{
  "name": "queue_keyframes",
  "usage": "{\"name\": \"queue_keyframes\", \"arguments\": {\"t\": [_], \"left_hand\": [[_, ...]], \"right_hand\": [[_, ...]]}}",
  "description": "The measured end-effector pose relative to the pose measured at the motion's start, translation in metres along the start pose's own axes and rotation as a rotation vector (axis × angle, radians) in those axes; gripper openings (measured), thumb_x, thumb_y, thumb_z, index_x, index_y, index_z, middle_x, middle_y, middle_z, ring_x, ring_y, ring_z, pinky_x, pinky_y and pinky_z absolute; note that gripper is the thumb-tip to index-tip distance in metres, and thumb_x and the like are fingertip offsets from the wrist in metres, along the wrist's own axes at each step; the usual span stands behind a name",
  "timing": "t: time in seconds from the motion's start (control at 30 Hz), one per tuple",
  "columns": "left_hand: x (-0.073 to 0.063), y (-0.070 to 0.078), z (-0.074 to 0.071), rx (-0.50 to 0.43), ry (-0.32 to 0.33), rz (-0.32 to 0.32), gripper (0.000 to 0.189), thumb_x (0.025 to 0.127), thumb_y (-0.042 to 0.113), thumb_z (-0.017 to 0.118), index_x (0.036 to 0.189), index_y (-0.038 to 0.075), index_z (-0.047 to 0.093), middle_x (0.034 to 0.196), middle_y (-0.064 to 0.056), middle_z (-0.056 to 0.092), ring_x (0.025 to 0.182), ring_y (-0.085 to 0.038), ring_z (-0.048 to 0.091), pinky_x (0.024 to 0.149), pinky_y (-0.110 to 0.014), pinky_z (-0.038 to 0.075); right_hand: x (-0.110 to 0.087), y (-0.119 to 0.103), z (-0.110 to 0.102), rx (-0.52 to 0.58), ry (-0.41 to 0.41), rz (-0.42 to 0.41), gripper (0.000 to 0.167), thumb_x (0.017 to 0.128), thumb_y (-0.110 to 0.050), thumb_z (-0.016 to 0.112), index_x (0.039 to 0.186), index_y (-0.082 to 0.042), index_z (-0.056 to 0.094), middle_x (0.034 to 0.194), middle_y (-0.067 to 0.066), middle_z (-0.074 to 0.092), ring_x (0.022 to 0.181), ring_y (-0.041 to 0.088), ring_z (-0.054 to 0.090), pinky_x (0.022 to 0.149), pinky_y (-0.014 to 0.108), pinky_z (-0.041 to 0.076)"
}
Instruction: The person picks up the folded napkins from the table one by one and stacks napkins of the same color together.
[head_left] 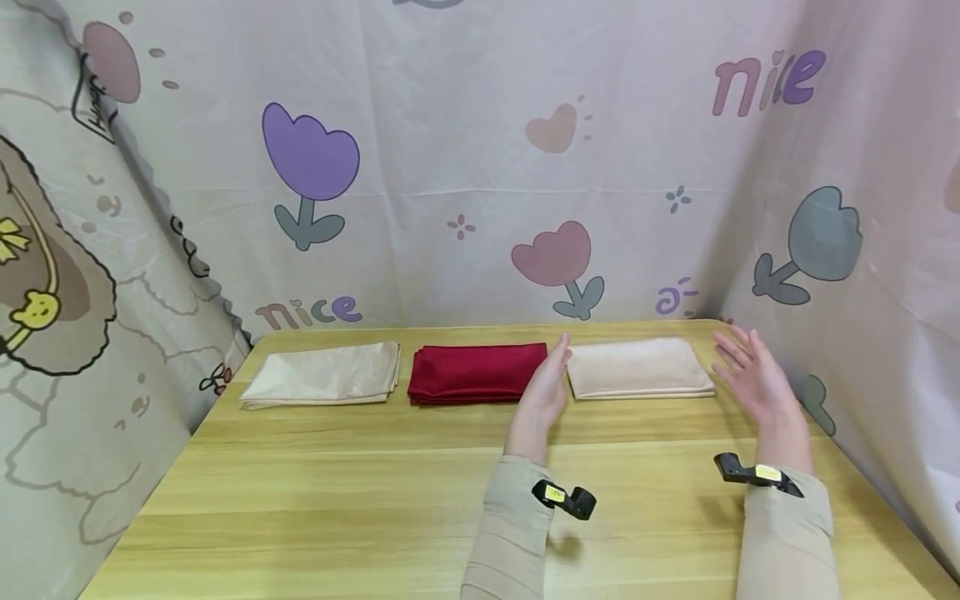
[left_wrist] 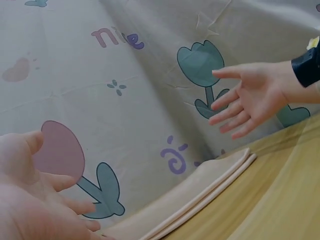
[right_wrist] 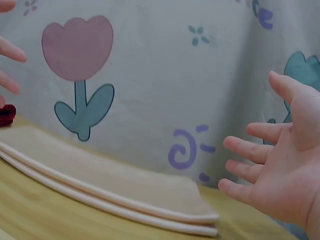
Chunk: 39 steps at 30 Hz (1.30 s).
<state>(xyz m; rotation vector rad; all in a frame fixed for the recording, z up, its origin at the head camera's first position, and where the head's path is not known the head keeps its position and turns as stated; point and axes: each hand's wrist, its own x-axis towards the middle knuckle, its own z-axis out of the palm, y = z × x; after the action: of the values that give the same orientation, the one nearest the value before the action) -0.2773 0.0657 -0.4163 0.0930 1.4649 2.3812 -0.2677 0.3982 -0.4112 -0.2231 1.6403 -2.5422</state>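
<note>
The left hand point(head_left: 543, 392) and the right hand point(head_left: 759, 383) flank the folded pinkish cloth point(head_left: 641, 368); each grip (fingers spread) holds nothing.

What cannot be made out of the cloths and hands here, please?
- Head view: near right corner of the red cloth, hidden by the left grip.
- Left wrist view: left end of the pale pink cloth, cut off by the bottom edge.
- Right wrist view: most of the red cloth and the left grip's palm, cut off by the left edge.
</note>
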Motion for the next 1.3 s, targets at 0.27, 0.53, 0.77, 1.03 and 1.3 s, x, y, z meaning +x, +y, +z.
{"name": "queue_keyframes", "arguments": {"t": [0.27, 0.53, 0.77, 1.03, 1.3], "left_hand": [[0.005, -0.015, 0.002, 0.035, -0.002, 0.015, 0.074, 0.100, 0.053, 0.042, 0.158, 0.018, 0.011, 0.166, 0.003, -0.003, 0.152, -0.020, -0.011, 0.119, -0.060, -0.004], [0.008, -0.025, -0.003, 0.023, 0.011, 0.058, 0.071, 0.101, 0.047, 0.043, 0.157, 0.016, 0.014, 0.166, 0.004, -0.002, 0.153, -0.020, -0.009, 0.121, -0.056, -0.004], [0.011, -0.029, -0.005, -0.026, -0.002, 0.053, 0.068, 0.103, 0.043, 0.042, 0.157, 0.015, 0.013, 0.166, 0.001, 0.003, 0.153, -0.026, -0.001, 0.123, -0.050, 0.001], [0.014, -0.031, -0.005, -0.041, 0.002, 0.039, 0.074, 0.100, 0.049, 0.046, 0.157, 0.014, 0.015, 0.164, -0.011, 0.011, 0.152, -0.033, 0.005, 0.123, -0.049, 0.007], [0.012, -0.033, -0.001, -0.024, 0.031, 0.023, 0.058, 0.102, 0.040, 0.044, 0.150, 0.008, 0.036, 0.157, -0.015, 0.034, 0.144, -0.032, 0.031, 0.115, -0.044, 0.029]], "right_hand": [[0.009, 0.018, -0.006, -0.095, 0.090, 0.034, 0.074, 0.104, -0.048, 0.025, 0.152, -0.021, -0.024, 0.165, -0.002, -0.009, 0.150, 0.018, -0.023, 0.120, 0.040, -0.015], [0.013, 0.028, -0.003, -0.222, 0.165, 0.075, 0.076, 0.104, -0.049, 0.029, 0.154, -0.018, -0.019, 0.162, 0.010, -0.017, 0.149, 0.024, -0.021, 0.121, 0.039, -0.013], [0.011, 0.032, -0.007, -0.249, 0.238, 0.091, 0.081, 0.103, -0.049, 0.034, 0.154, -0.016, -0.020, 0.162, 0.014, -0.015, 0.150, 0.029, -0.016, 0.122, 0.038, -0.010], [0.018, 0.038, -0.008, -0.378, 0.321, 0.115, 0.082, 0.102, -0.046, 0.039, 0.155, -0.006, -0.011, 0.162, 0.018, -0.007, 0.152, 0.029, 0.000, 0.124, 0.034, 0.002], [0.019, 0.042, 0.001, -0.724, 0.425, 0.136, 0.073, 0.101, -0.040, 0.044, 0.155, -0.002, 0.012, 0.162, 0.024, 0.008, 0.148, 0.043, 0.012, 0.121, 0.054, 0.013]]}}
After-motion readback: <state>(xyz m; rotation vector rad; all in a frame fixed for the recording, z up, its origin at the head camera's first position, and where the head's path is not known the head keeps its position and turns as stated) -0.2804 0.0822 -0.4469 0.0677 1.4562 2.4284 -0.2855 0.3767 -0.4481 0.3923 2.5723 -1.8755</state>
